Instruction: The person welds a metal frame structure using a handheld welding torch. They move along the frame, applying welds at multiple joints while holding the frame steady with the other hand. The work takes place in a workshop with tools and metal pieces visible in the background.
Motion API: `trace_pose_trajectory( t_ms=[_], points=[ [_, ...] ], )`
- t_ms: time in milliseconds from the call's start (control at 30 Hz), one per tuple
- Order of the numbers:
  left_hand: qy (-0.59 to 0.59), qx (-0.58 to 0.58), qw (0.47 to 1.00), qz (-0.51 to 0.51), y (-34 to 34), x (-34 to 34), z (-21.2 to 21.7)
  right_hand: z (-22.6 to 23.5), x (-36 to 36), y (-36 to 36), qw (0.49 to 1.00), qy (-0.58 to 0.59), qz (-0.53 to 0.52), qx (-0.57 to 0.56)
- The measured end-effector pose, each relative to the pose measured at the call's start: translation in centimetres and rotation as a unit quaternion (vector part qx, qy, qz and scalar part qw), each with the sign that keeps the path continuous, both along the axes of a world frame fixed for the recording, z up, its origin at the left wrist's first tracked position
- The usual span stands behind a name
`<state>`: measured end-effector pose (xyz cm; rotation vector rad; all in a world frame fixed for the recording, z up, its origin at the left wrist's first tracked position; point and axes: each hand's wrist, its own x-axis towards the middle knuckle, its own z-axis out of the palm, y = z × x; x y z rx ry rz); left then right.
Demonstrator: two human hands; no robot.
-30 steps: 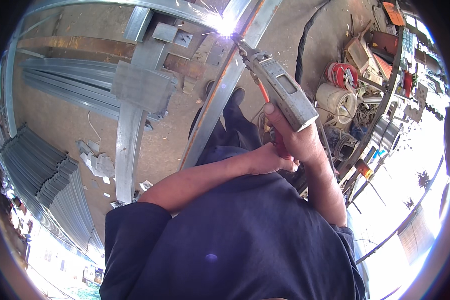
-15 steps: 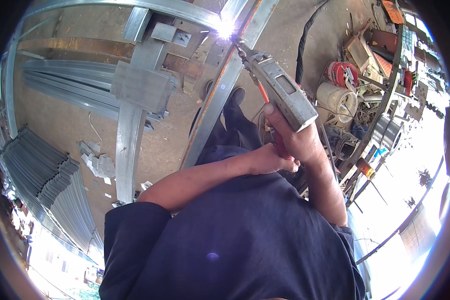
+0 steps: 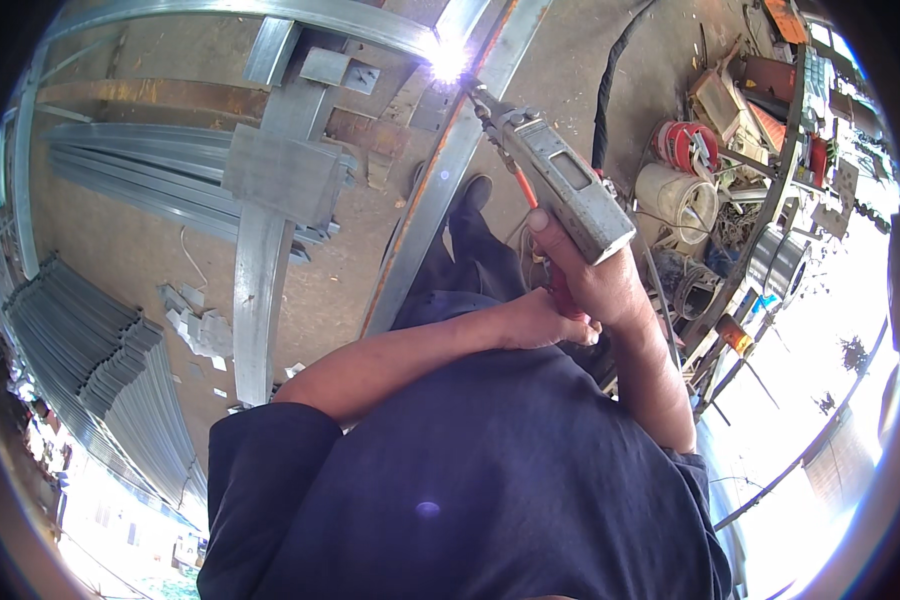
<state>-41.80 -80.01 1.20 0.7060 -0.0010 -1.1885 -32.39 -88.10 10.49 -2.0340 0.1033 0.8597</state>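
Note:
A welding gun (image 3: 560,175) with a grey box-like body and a red handle slants up and left from my hands. Its tip is at a bright white arc (image 3: 448,62), where steel pieces meet; the glare hides the joint. My right hand (image 3: 602,288) is closed round the gun behind the grey body, its thumb lying along the side. Crossing in front of my body, my left hand (image 3: 535,320) is closed on the lower red handle beside the right one. Close to the arc runs a long steel beam (image 3: 515,50) with a rusty edge line.
A steel upright (image 3: 260,290) with a grey plate (image 3: 282,175) stands left, near stacked metal channels (image 3: 135,165) and corrugated sheets (image 3: 95,340). To the right are a red bucket (image 3: 678,145), a white bucket (image 3: 675,195) and scrap. A black cable (image 3: 610,85) crosses the floor.
The arc and the gun's tip have shifted slightly left and down. Both hands keep the same grip on the gun.

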Motion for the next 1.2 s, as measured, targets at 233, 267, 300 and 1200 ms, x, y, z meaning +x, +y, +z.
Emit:
trace_pose_trajectory(
  t_ms=[233, 267, 300, 1200],
  points=[
    [0.011, 0.0, 1.0, 0.012, -0.3, -0.4, -0.3, 0.0, 0.1, -0.1, 1.0, -0.001, 0.011, -0.009],
    [0.011, -0.001, 1.0, 0.012, -0.4, -0.4, -0.4, 0.0, 0.1, -0.1, 1.0, 0.0, 0.009, -0.008],
    [0.011, -0.002, 1.0, 0.011, -0.4, -0.4, -0.4, -0.1, 0.0, -0.2, 1.0, 0.001, 0.008, -0.008],
    [0.017, 0.017, 1.0, 0.011, -0.7, 0.0, 0.1, 0.2, -0.2, -0.6, 0.999, 0.009, -0.023, 0.029]
  ],
)
